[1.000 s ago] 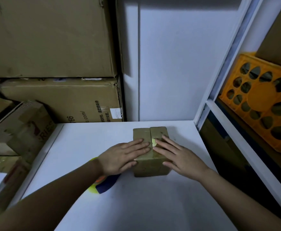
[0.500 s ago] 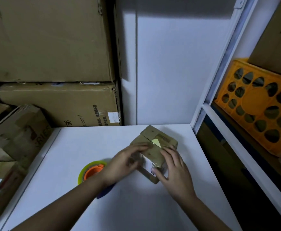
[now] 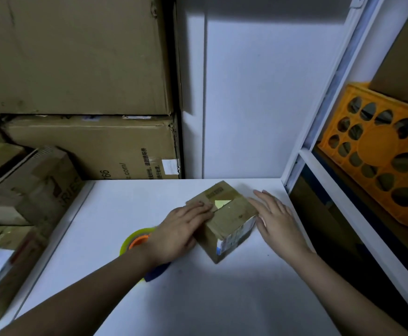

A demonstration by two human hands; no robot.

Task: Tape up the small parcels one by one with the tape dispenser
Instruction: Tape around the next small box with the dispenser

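The parcel point(image 3: 224, 219) sits on the white table point(image 3: 222, 299), toward the back right, turned on the diagonal: one corner points at the camera, the opposite corner at the back wall. Its long axis runs from near-left to far-right, and the top seam between the flaps runs the same way, with a pale yellow patch showing in the gap. The near right side face carries a white and blue label.

Left hand point(image 3: 178, 231) lies flat on the parcel's left side, fingers straight and laid over the left flap, pressing on it, not curled round anything. Right hand point(image 3: 278, 219) is spread with straight fingers at the parcel's right side; it is just beside the label face, and whether it touches cannot be told. It holds nothing.

The tape dispenser point(image 3: 137, 241), yellow-green ring with an orange hub, lies on the table under the left wrist, partly hidden. Cartons point(image 3: 77, 57) stack up at the left, an orange crate point(image 3: 379, 151) sits on the shelf at right.
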